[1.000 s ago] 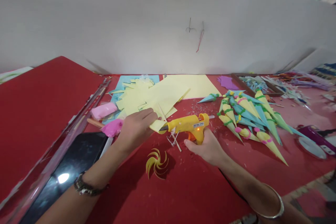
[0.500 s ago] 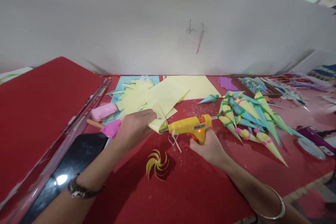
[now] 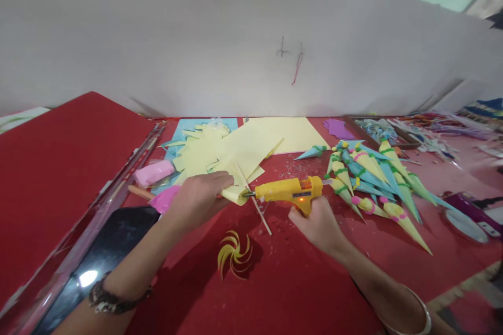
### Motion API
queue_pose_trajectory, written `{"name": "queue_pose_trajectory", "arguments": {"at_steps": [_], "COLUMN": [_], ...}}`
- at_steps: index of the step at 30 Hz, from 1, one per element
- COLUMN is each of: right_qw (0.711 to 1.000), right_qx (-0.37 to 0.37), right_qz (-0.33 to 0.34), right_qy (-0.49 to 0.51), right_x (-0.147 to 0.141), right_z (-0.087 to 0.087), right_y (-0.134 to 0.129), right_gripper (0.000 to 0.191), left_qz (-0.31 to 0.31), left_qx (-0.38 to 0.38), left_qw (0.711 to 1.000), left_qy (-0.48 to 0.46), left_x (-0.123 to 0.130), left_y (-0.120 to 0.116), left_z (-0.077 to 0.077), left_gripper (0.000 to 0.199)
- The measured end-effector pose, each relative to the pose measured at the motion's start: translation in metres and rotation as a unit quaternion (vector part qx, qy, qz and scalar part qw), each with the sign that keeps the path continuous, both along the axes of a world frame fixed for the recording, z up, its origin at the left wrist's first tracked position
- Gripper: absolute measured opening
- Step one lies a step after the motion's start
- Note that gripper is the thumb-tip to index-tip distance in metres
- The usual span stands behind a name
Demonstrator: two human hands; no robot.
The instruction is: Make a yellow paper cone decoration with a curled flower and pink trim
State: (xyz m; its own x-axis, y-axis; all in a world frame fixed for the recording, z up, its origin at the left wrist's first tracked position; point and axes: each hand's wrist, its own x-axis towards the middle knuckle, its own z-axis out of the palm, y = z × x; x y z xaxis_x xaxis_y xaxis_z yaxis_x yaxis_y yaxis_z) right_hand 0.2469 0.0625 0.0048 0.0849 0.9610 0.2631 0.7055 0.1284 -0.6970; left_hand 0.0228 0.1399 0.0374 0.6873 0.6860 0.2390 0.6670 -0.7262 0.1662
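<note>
My left hand (image 3: 204,196) is closed on a rolled piece of pale yellow paper (image 3: 234,194). My right hand (image 3: 318,220) grips a yellow glue gun (image 3: 288,191) by its handle; an orange light glows on it. The gun's metal nozzle points left and meets the open end of the paper roll. Under the nozzle, a thin wooden stick (image 3: 264,218) lies slanted on the red table (image 3: 291,293). A yellow spiral of curved paper strips (image 3: 234,254) sits on the table nearer to me.
Pale yellow sheets (image 3: 291,133) and cut pieces lie at the back. Decorated paper cones (image 3: 369,167) are heaped at the right, near a tray (image 3: 404,138). At the left are a black phone-like slab (image 3: 113,241) and a pink packet (image 3: 154,172).
The paper roll looks more tightly curled. The glue gun has shifted slightly right, and its nozzle now shows at the roll's end. The view has tilted slightly.
</note>
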Motion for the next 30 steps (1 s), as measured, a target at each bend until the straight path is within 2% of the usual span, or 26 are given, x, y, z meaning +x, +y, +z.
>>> {"name": "queue_pose_trajectory", "arguments": {"at_steps": [9,17,21,26,30], "right_qw": [0.998,0.990,0.995,0.998,0.997], "right_qx": [0.043,0.086,0.072,0.057,0.072], "right_qz": [-0.019,-0.049,-0.025,0.005,0.031], "right_qy": [-0.052,-0.102,-0.059,0.021,0.015], "right_x": [0.001,0.001,0.000,-0.003,-0.003], "right_z": [-0.002,-0.008,-0.010,-0.009,-0.009], "right_y": [0.001,0.001,0.002,0.002,0.002], "right_gripper": [0.021,0.017,0.014,0.015,0.013], "left_qz": [0.033,0.004,-0.019,-0.005,0.009], "left_qx": [-0.094,-0.163,-0.170,-0.154,-0.151], "left_qw": [0.992,0.986,0.985,0.988,0.988], "left_qy": [0.078,0.037,0.017,0.005,0.030], "left_x": [0.006,0.009,0.009,0.008,0.007], "left_y": [-0.003,-0.003,-0.003,-0.003,-0.003], "left_z": [0.012,0.003,0.001,0.003,0.005], "left_gripper": [0.017,0.018,0.016,0.011,0.010]}}
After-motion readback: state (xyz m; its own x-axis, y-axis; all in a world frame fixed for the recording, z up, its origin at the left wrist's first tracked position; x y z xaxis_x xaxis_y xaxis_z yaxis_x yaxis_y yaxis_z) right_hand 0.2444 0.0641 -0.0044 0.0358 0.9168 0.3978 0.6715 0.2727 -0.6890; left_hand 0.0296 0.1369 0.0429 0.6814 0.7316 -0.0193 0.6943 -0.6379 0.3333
